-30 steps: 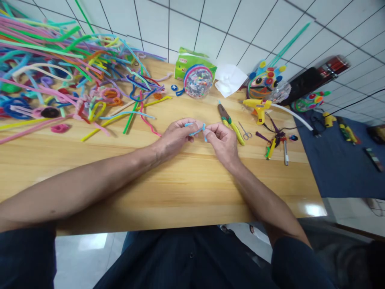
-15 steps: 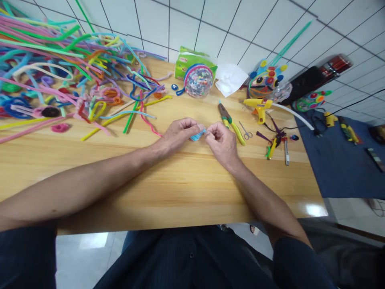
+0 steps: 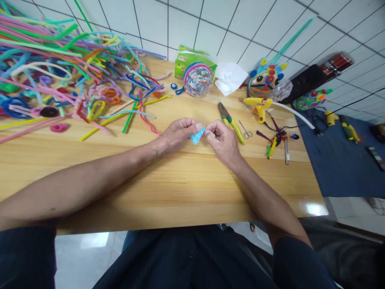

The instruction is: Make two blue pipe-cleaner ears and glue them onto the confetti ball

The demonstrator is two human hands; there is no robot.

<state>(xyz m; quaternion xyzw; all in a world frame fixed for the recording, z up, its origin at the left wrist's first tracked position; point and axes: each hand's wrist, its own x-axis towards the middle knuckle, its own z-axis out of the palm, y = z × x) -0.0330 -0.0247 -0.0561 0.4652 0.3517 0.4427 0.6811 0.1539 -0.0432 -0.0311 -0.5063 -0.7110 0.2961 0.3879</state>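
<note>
Blue ridged piece (image 3: 197, 135) turned broad side out, left of pliers (image 3: 230, 120); left hand (image 3: 177, 135) pinched it; right hand's (image 3: 223, 141) fingers nearly together beside tip (hold hidden, couldn't tell); ridges formed, completeness unclear.

Tiled wall (image 3: 186, 24) ran along the back of the wooden table (image 3: 168, 192). Left side: big tangled pile of coloured fuzzy stems (image 3: 57, 50), pink coil (image 3: 59, 127) near its front edge. Back centre: green packet (image 3: 181, 70) behind a round clear case (image 3: 198, 80) with coloured bits in it, blue disc (image 3: 173, 86) just left, white tissue (image 3: 230, 78) to the right. Further right: yellow-handled pliers (image 3: 238, 131) beside small scissors (image 3: 245, 131), yellow glue gun (image 3: 258, 105) with a white stick out its rear, knife (image 3: 286, 151). Far right: dark blue cloth (image 3: 331, 168), second pliers (image 3: 349, 130) on it.
</note>
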